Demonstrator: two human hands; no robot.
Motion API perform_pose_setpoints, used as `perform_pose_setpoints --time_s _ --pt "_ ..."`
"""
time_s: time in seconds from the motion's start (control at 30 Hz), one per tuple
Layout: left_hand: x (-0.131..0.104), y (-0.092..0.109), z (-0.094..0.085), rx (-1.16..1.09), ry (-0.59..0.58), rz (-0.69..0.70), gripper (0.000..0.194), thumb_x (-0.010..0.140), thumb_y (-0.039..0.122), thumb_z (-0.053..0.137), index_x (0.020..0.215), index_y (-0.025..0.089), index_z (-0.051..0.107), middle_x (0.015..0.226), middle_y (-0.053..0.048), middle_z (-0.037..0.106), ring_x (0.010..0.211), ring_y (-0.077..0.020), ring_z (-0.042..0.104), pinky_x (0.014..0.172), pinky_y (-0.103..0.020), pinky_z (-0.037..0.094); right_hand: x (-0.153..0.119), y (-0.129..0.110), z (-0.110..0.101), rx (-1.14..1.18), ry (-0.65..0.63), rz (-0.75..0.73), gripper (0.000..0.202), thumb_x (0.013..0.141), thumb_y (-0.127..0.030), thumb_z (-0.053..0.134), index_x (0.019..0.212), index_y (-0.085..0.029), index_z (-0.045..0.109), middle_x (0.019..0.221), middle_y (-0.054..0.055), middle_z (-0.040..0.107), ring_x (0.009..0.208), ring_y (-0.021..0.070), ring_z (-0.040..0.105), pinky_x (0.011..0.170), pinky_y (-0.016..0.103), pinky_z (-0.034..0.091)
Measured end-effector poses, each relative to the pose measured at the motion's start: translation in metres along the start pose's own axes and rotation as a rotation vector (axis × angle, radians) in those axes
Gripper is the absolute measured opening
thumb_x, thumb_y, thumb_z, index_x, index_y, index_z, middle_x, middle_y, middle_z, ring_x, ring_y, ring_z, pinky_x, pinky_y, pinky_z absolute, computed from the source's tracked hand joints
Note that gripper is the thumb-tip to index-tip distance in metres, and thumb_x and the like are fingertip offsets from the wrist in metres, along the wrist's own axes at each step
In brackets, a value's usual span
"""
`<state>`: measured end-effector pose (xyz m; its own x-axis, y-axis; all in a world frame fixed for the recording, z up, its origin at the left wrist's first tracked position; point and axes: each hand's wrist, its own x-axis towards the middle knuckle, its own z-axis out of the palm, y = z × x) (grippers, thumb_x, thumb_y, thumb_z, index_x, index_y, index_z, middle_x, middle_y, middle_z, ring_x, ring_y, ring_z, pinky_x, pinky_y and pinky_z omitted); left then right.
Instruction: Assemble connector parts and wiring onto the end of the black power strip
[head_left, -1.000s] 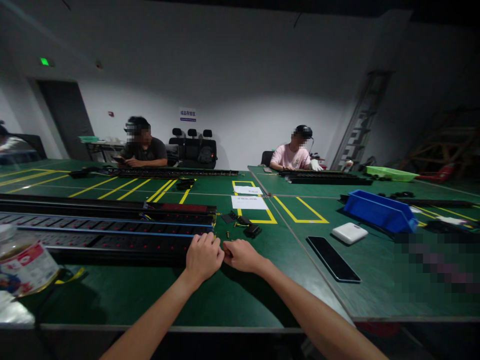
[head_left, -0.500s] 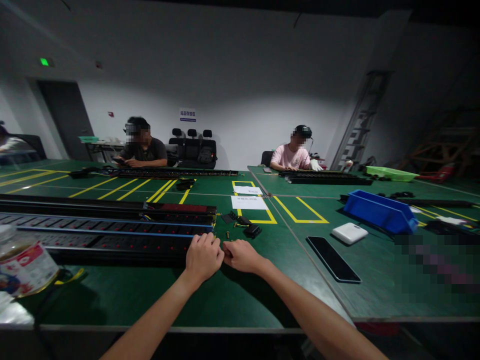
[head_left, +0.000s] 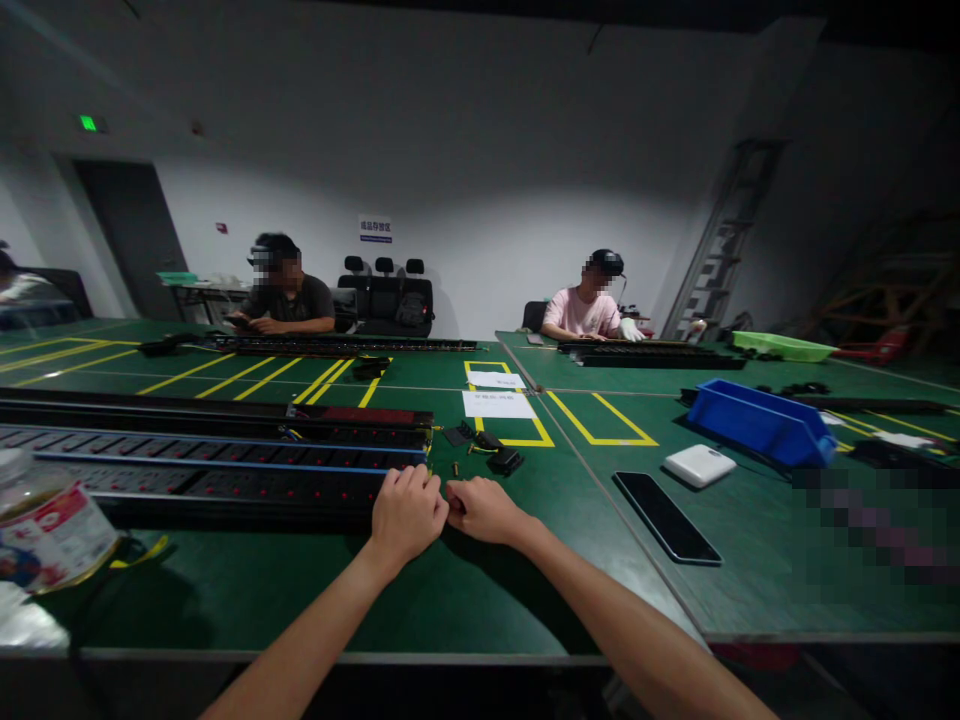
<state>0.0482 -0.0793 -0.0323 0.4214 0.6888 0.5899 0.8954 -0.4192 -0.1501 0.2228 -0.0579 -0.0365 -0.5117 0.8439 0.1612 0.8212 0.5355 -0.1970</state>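
Observation:
Long black power strips lie side by side on the green table; the nearest power strip (head_left: pixel 277 490) has a row of red-marked sockets. My left hand (head_left: pixel 407 510) is closed over its right end, knuckles up. Just to the right, my right hand (head_left: pixel 486 508) is curled into a pinch at that same end, its fingertips hidden, so what they hold cannot be made out. Beyond my hands lie a small brass-coloured piece (head_left: pixel 455 468) and a black end piece (head_left: pixel 505 459).
On the right are a phone (head_left: pixel 666 518), a white case (head_left: pixel 699 466) and a blue bin (head_left: pixel 757 425). A labelled bottle (head_left: pixel 56 540) stands at left. Paper sheets (head_left: pixel 496 404) lie ahead. Two people (head_left: pixel 289 295) work across the table, a third at far left.

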Motion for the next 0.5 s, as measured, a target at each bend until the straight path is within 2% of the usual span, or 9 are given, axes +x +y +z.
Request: perform_pose_setpoints --time_s 0.1,0.2,0.3,0.4,0.5 --pt "0.0 0.0 0.0 -0.005 -0.004 0.0 0.014 0.086 0.022 0.054 0.079 0.018 0.066 0.085 -0.009 0.062 0.084 -0.0253 0.056 0.076 -0.041 0.035 0.002 0.005 -0.002 0.016 0.075 0.112 0.009 0.09 -0.026 0.055 0.089 -0.022 0.062 0.077 0.0 0.066 0.068 0.0143 0.057 0.059 0.027 0.023" --pt "0.0 0.0 -0.001 -0.008 -0.009 0.002 0.013 0.086 0.022 0.054 0.079 0.018 0.066 0.086 -0.009 0.062 0.084 -0.025 0.056 0.076 -0.041 0.035 0.004 0.012 -0.006 0.049 0.163 0.205 0.016 0.092 -0.025 0.052 0.104 -0.024 0.062 0.084 0.0 0.068 0.073 0.0151 0.06 0.06 0.025 0.028" --pt "0.0 0.0 -0.002 -0.006 -0.011 0.002 0.014 0.086 0.022 0.054 0.08 0.018 0.066 0.086 -0.009 0.063 0.084 -0.0248 0.056 0.076 -0.041 0.035 0.004 0.017 -0.008 0.073 0.168 0.181 0.034 0.094 -0.027 0.051 0.127 -0.027 0.057 0.104 0.003 0.069 0.084 0.0168 0.064 0.068 0.025 0.038" --pt "0.0 0.0 -0.002 -0.007 -0.01 -0.001 0.015 0.086 0.022 0.053 0.081 0.018 0.067 0.086 -0.009 0.063 0.084 -0.0249 0.056 0.076 -0.041 0.036 0.004 0.019 -0.006 0.044 0.129 0.124 0.049 0.094 -0.03 0.05 0.144 -0.028 0.049 0.129 0.008 0.062 0.098 0.0196 0.066 0.079 0.028 0.046" --pt "0.0 0.0 -0.002 -0.011 -0.006 -0.002 0.015 0.086 0.022 0.053 0.082 0.018 0.067 0.087 -0.01 0.063 0.085 -0.0251 0.056 0.076 -0.041 0.036 0.004 0.02 -0.004 0.031 0.088 0.06 0.049 0.096 -0.032 0.048 0.145 -0.025 0.052 0.145 0.009 0.053 0.112 0.0222 0.064 0.092 0.031 0.048"
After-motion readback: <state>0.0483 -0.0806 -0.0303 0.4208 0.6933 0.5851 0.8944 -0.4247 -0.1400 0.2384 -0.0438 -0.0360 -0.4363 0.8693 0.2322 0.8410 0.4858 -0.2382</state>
